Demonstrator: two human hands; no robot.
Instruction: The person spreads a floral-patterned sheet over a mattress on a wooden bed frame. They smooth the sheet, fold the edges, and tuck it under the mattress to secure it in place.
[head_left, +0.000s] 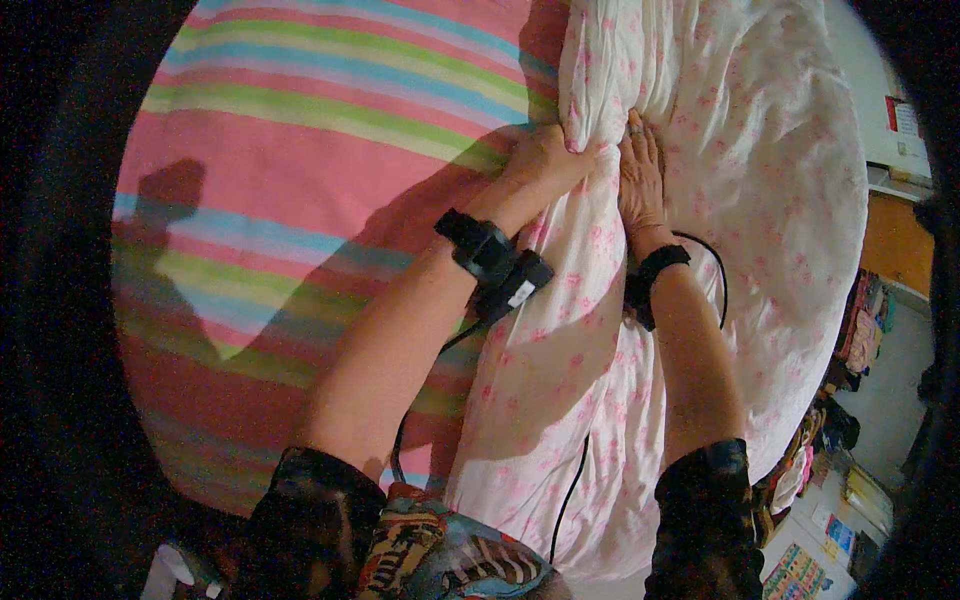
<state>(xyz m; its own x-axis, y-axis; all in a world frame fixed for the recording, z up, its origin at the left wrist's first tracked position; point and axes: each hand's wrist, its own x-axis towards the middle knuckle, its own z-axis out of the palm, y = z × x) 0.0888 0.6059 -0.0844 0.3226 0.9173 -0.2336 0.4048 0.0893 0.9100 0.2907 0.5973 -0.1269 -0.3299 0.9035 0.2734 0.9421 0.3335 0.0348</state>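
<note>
A white quilt (765, 195) with small pink flowers lies in loose folds over the right side of the bed. My left hand (551, 165) grips its bunched edge near the top middle; the fingertips are hidden in the cloth. Just to the right, my right hand (642, 176) rests flat on the quilt, fingers stretched forward and close together. Under the quilt's left edge spreads a striped sheet (277, 165) in pink, green, blue and cream. Each wrist wears a black strapped device, the left one (491, 259) and the right one (654, 283).
A black cable (574, 480) runs over the quilt toward my body. Beyond the bed's right side are piled clothes (859, 322), an orange-brown panel (896, 240) and printed papers (799, 574). A white object (171, 574) stands at the lower left.
</note>
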